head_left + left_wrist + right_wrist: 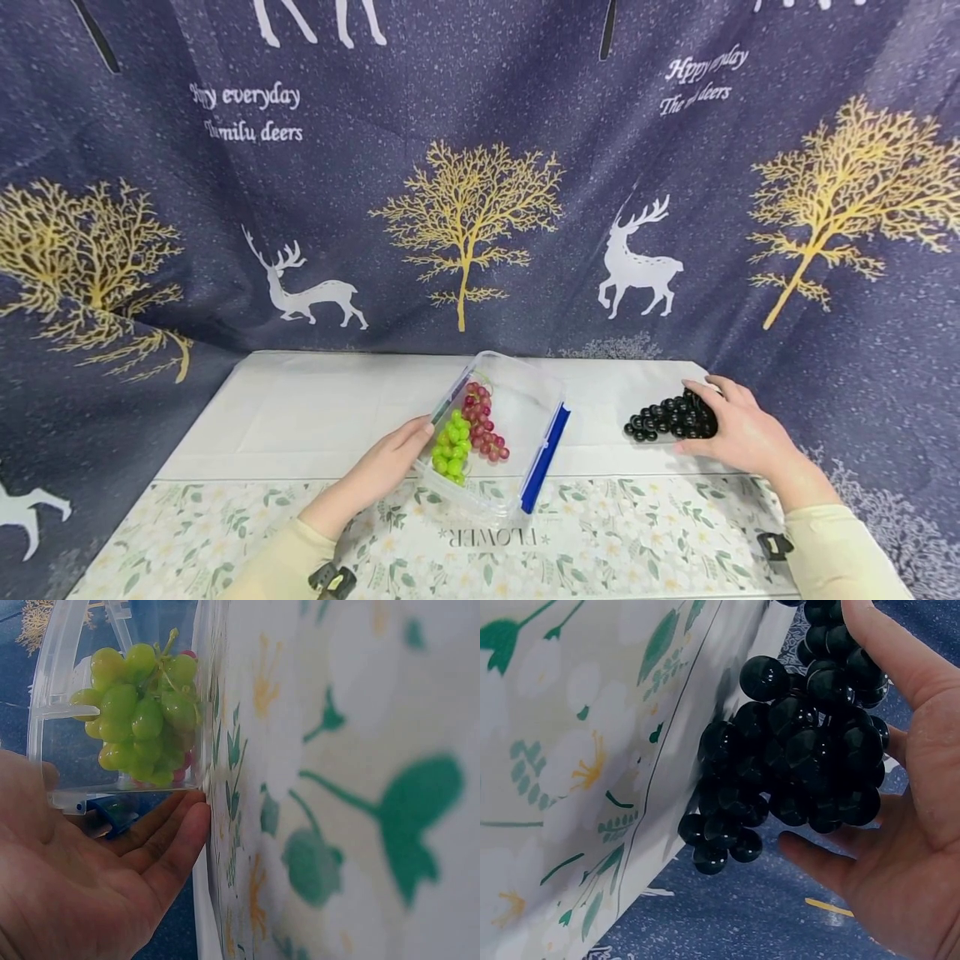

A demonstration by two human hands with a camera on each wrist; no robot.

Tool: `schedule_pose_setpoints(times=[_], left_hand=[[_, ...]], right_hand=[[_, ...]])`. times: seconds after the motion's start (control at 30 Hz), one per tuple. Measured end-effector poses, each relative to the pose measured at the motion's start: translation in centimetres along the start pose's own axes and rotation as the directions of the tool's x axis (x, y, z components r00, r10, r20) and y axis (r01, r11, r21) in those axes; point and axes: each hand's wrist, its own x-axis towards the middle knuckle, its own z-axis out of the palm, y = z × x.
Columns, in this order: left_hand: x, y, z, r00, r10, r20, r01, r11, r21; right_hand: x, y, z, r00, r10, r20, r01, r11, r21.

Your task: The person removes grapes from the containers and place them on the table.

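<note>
A clear plastic box (517, 492) with a blue clasp (545, 458) along its right side stands at the middle of the table. Inside lie a bunch of green grapes (452, 447) and a bunch of red grapes (486, 425). My left hand (393, 458) touches the box's left side, and its fingers (169, 844) lie fairly straight beside the wall. At the right of the table, my right hand (738, 425) holds a bunch of black grapes (663, 418) between thumb and fingers. Part of that bunch is hidden by the hand.
The table has a white surface (300, 408) and a flower-print cloth (600, 542) along its front. Behind it hangs a dark blue curtain (510, 100) printed with deer and trees. The right hand is close to the table's right edge.
</note>
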Motion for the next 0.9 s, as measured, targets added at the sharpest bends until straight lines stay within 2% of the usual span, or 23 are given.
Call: schedule_pose_setpoints(times=[0.5, 0.9], left_hand=[[0.11, -0.14, 0.01, 1.0, 0.009, 0.001, -0.009, 1.0, 0.004], [0.05, -0.11, 0.05, 1.0, 0.008, 0.004, -0.007, 1.0, -0.005]], right_hand=[[0.51, -0.33, -0.41, 1.0, 0.002, 0.003, -0.002, 1.0, 0.008], [0.62, -0.86, -0.77, 1.0, -0.028, -0.013, 0.028, 1.0, -0.007]])
